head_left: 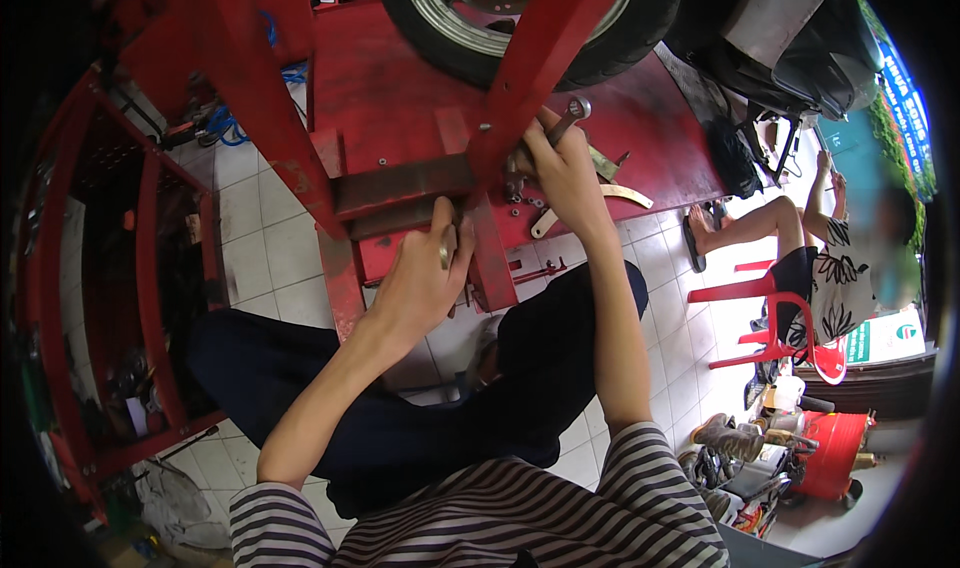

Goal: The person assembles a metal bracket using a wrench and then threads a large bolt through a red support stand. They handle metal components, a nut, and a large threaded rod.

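While right hand (570, 176) round wrench (575, 112), left hand (420, 276) half-curled, hold unclear: red platform (652, 146), tiles (292, 258).

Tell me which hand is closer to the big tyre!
The right hand, with a wrench poking up from it; the left hand is farther from the tyre.

shiny metal wrench (566, 122), scuffed painted-metal stand (555, 38), matt rubber tyre (648, 23), smooth glossy tiles (290, 258)

We see a red platform (650, 148), a cream curved strip (625, 195) along its near edge, a silvery-grey wrench (575, 111), a black tyre (455, 68), white floor tiles (283, 220), navy trousers (420, 433) and a shirt (480, 513) striped dark and pale grey.
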{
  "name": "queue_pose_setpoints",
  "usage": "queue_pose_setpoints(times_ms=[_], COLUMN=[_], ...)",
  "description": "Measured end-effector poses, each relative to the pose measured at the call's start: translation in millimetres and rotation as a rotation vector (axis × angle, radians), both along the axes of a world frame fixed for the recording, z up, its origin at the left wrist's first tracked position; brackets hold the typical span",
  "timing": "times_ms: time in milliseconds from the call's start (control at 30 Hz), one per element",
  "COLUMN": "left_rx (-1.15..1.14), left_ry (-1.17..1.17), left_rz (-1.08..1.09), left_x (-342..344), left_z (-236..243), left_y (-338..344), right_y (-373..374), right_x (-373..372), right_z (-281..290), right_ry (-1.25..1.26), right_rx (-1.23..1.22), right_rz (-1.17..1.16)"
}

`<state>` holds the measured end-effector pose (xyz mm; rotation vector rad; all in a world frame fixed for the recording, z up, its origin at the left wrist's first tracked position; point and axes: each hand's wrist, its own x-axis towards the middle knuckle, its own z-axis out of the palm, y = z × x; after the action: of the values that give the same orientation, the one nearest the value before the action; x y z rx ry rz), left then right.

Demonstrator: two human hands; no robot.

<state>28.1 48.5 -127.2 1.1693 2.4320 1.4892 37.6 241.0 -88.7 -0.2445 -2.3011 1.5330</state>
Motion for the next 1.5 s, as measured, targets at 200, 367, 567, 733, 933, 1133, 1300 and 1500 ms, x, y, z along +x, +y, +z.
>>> queue_pose_setpoints(times_ms=[200,367,567,733,933,1133,1300,1500], left_rx=[0.087,0.136,0.091,0.064,0.145,0.312,0.473,0.589], left_ry=[-0.621,-0.823,-0.824,-0.930,-0.903,-0.729,-0.400,-0.536], left_rz=[-0.185,-0.357,-0.485,-0.531,-0.609,-0.590,-0.418,-0.466], left_x=[4,6,17,18,28,39,47,39], left_z=[26,35,33,39,38,29,31,18], left_y=[-10,-11,-1,9,31,39,36,39], right_y=[14,39,78,96,102,77,85,85], right_x=[1,19,42,40,46,74,107,103], right_z=[-2,7,-16,-39,-35,23,8,15], right_ry=[0.033,-0.058,-0.361,-0.560,-0.356,-0.444,-0.270,-0.143], right_rx=[0.052,0.296,0.791,0.856,0.721,0.448,0.295,0.504], right_rz=[-0.054,-0.163,-0.055,0.145,0.024,0.042,0.341,0.464])
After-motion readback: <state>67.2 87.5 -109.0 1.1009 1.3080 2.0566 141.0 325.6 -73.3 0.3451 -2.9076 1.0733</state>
